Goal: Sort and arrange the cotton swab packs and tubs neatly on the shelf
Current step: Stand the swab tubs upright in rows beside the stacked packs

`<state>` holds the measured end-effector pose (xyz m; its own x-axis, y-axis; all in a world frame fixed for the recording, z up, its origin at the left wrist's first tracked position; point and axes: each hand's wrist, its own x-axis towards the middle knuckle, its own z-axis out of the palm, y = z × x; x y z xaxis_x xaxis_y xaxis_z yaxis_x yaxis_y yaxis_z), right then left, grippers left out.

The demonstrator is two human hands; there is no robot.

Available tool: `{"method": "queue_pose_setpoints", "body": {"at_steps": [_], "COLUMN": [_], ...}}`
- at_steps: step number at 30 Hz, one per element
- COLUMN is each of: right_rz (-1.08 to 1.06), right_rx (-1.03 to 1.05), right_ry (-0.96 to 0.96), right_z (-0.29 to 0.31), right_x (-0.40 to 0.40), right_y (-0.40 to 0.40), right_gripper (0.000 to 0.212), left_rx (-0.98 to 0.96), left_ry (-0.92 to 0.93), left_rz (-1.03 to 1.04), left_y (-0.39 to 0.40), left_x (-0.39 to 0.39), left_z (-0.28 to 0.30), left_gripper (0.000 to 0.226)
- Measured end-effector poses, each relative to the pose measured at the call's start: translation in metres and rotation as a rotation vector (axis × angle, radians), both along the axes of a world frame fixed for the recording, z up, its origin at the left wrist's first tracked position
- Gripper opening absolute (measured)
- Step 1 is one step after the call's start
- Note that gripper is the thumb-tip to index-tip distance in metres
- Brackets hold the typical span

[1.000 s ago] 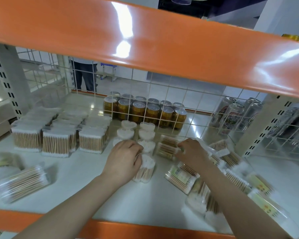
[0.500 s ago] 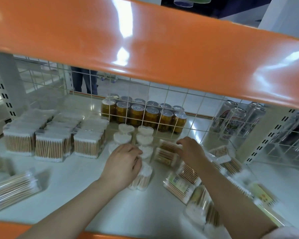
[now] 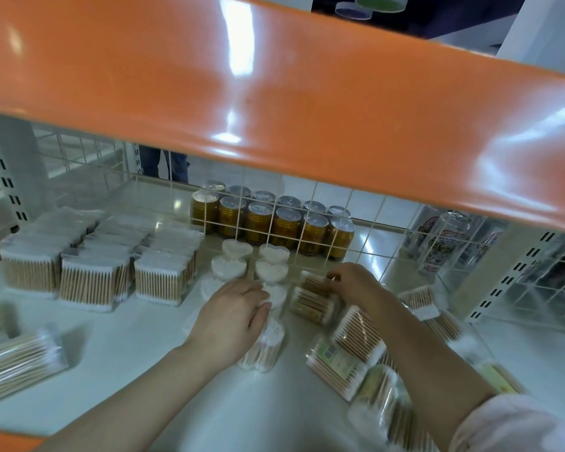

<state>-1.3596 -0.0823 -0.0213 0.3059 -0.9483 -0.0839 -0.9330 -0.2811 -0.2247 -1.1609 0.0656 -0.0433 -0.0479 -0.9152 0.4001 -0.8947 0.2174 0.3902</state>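
While labels blur unreadable, left hand (image 3: pixel 234 316) grips heart-shaped tub (image 3: pixel 264 345).

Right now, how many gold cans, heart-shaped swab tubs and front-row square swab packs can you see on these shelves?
Gold cans: 12
Heart-shaped swab tubs: 7 showing, two partly under the left hand
Front-row square swab packs: 3
Total: 22
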Motion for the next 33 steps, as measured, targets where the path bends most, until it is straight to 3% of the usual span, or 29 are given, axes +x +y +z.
{"method": "queue_pose_setpoints", "body": {"at_steps": [22, 33], "right_rz": [0.136, 0.172], "right_rx": [0.206, 0.198], "right_ry": [-0.058, 0.086], "right_z": [0.005, 0.004], "right_x": [0.017, 0.021], "right_y": [0.004, 0.002], "right_gripper": [0.027, 0.019], "left_rx": [-0.021, 0.008], "left_ry": [0.062, 0.073], "left_rz": [-0.069, -0.091], "left_y": [-0.001, -0.001], "left_x": [0.004, 0.004], "left_z": [-0.003, -0.001], "left_gripper": [0.041, 0.042]}}
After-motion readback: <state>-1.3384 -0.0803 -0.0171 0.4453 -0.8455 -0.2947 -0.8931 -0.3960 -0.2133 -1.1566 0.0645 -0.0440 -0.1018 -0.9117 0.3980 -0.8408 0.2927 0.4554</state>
